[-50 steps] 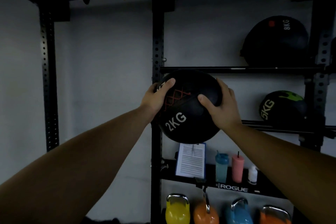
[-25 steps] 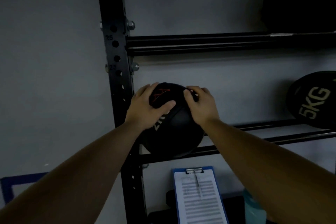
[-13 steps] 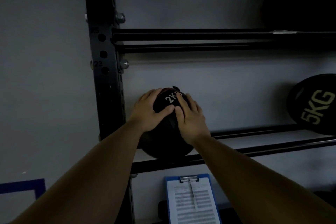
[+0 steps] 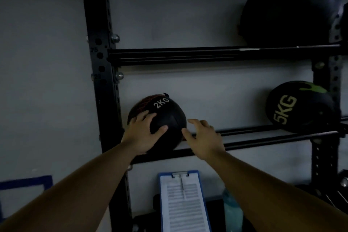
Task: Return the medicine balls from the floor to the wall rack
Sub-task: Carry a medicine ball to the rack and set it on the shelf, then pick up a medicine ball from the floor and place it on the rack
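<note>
Black 2KG medicine ball [image 4: 166, 117], label upward, on wall rack [image 4: 105, 100] lower rails, seemingly touching left upright

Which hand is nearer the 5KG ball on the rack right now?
Right. The right hand is well left of the 5KG ball, just beside the 2KG ball; the left hand is farther left, resting on the 2KG ball.
</note>
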The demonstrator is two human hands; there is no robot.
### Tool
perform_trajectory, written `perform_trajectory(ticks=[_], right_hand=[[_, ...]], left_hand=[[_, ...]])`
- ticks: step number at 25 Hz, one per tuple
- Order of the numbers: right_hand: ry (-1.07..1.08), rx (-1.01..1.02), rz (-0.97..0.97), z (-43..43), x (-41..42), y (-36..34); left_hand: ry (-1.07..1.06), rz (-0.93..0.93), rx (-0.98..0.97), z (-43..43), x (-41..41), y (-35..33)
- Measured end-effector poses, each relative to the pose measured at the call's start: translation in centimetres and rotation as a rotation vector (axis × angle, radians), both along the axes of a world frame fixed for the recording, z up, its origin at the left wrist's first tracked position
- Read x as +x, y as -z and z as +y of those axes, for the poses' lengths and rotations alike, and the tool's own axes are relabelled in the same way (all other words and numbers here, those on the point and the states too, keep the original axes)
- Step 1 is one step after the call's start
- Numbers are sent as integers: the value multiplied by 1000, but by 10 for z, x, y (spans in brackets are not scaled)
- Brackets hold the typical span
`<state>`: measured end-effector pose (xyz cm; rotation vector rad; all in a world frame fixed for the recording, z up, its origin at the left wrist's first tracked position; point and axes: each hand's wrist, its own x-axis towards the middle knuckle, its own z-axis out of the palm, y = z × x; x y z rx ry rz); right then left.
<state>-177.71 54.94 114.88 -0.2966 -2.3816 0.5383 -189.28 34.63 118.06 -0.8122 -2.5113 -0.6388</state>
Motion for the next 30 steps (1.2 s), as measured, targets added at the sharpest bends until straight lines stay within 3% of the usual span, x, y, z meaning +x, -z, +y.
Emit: perform_trajectory(ticks=[4, 7, 13, 17, 26, 30], right_hand=[[-57, -76, 22, -7, 102, 16], [-72, -64, -13, -5, 188, 32], [-51, -48, -182, 18, 360, 85], [-35, -194, -208, 11, 449, 131], [150, -89, -324, -31, 578, 193], [277, -174, -375, -76, 625, 215]], left_hand=[[161, -75, -21, -4, 125, 29], [139, -66, 40, -7, 219, 35], [21, -99, -73, -23, 390, 77], [30, -182, -74, -8, 477, 116], [239, -213, -186, -18, 575, 185], [349, -201, -240, -53, 606, 208]])
